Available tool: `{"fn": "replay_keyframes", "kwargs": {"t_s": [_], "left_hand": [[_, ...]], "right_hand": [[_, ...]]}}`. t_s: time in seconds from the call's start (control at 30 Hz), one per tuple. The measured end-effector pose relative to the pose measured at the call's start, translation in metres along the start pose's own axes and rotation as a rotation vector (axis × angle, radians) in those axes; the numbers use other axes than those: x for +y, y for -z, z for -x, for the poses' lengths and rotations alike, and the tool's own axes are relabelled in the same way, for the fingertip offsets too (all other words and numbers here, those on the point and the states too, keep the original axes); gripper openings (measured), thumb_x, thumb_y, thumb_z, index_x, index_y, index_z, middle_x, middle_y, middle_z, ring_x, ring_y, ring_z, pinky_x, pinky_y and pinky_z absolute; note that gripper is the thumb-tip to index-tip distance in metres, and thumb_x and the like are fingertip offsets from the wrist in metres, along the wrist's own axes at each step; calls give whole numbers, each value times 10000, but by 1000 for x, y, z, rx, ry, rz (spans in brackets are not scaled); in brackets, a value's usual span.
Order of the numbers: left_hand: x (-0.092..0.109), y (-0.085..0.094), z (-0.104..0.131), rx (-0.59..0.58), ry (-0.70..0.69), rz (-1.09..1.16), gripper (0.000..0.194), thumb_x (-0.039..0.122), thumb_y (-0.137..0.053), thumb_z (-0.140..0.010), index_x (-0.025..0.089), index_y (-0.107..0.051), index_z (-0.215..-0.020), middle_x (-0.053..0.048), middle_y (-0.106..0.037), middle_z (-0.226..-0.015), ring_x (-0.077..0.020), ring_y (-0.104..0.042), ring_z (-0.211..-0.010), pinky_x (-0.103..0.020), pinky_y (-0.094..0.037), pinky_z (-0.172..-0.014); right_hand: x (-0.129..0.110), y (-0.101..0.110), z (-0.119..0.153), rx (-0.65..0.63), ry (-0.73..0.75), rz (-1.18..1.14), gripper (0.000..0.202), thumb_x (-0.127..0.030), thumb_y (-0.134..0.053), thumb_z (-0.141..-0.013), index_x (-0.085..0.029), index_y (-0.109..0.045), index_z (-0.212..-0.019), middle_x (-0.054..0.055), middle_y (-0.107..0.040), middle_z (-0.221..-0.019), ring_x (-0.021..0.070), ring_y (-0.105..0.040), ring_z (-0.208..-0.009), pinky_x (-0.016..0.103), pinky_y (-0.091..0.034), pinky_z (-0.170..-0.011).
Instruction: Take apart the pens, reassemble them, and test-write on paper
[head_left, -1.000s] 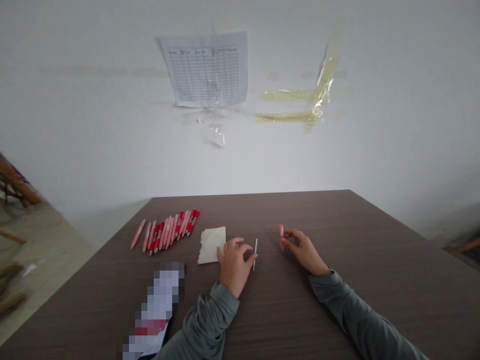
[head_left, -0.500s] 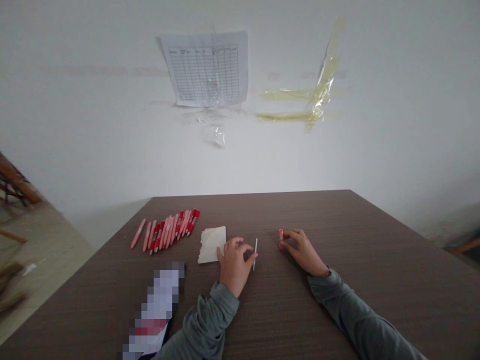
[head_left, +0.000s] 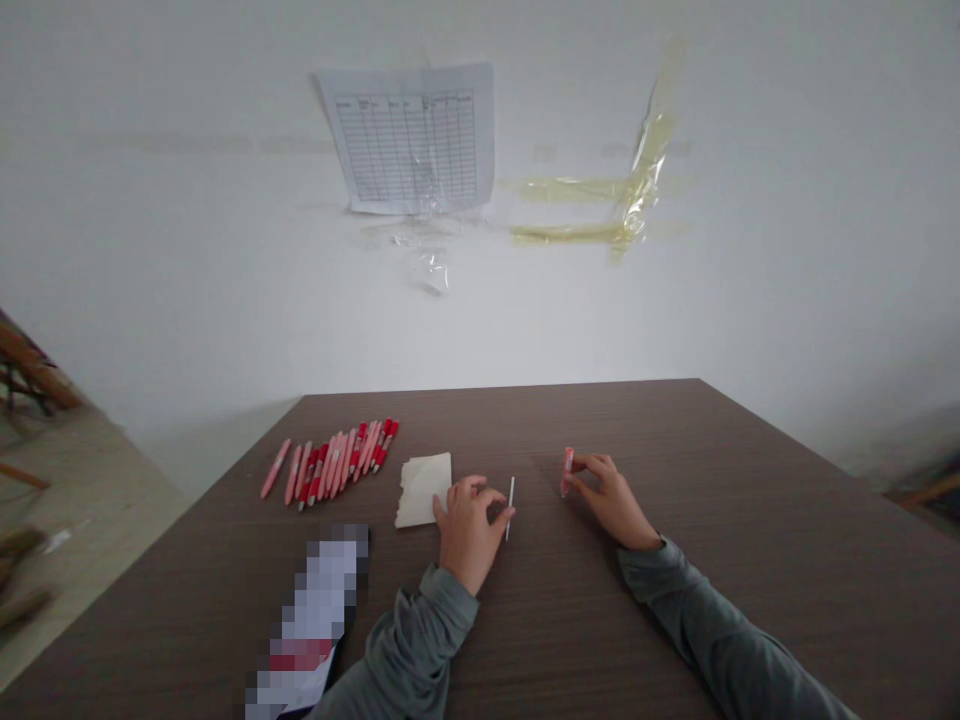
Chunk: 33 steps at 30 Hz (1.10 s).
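Note:
My left hand [head_left: 471,530] is closed in a loose pinch, its thumb and forefinger at a thin white stick [head_left: 511,492] that looks like a pen refill. Its other fingers rest by the right edge of a folded piece of cream paper [head_left: 422,490]. To the right, my right hand [head_left: 611,502] pinches a pink pen barrel [head_left: 567,470] with pale markings between thumb and fingertips. The barrel is tilted nearly upright, and its lower part is partly covered by the fingers.
A row of pink and red pens [head_left: 341,462] lies at the left rear of the brown table [head_left: 570,620]. A blurred-out white and dark object [head_left: 319,610] lies in front, beside my left sleeve. Behind stands a white wall with a taped printed sheet [head_left: 416,140].
My right hand has lifted slightly and shifted a little right, tilting the pen barrel. My left hand and the white stick have stayed in place.

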<state>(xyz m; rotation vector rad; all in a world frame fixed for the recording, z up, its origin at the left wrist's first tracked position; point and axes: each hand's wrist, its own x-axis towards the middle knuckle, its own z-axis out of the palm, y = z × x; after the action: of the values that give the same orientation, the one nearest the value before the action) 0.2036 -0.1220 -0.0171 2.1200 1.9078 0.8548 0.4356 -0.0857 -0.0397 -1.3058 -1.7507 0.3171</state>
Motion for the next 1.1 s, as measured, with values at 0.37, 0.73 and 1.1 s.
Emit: {"fn": "replay_keyframes", "kwargs": {"t_s": [0.37,0.73,1.1], "left_hand": [[0,-6,3,-4,-7,-38,130,336,-667,-735,291,-684,-856,-31,-563,-1172,-254,-472,-1148,-618,-197,-1050],[1,-5,3,-18,8,-48,132,335,-670,-728,287,-676,-851,-31,-556,-1176,-251,-452,-1164,-622,-183,-1054],[3,-2,2,-28,17,-55,125,338,-672,-727,287,-679,-841,-34,-553,-1174,-249,-461,-1145,-625,-198,-1044]], "right_hand": [[-8,5,3,-62,97,176,275,-391,-501,-882,-275,-648,-1083,43,-646,-839,223,-525,-904,393,-402,-869],[-13,3,9,-153,162,477,247,-358,-510,-875,-393,-681,-1050,56,-599,-834,245,-465,-912,540,-285,-994],[-8,0,10,-171,169,513,257,-347,-513,-870,-409,-674,-1060,58,-592,-880,257,-454,-946,575,-270,-995]]}}
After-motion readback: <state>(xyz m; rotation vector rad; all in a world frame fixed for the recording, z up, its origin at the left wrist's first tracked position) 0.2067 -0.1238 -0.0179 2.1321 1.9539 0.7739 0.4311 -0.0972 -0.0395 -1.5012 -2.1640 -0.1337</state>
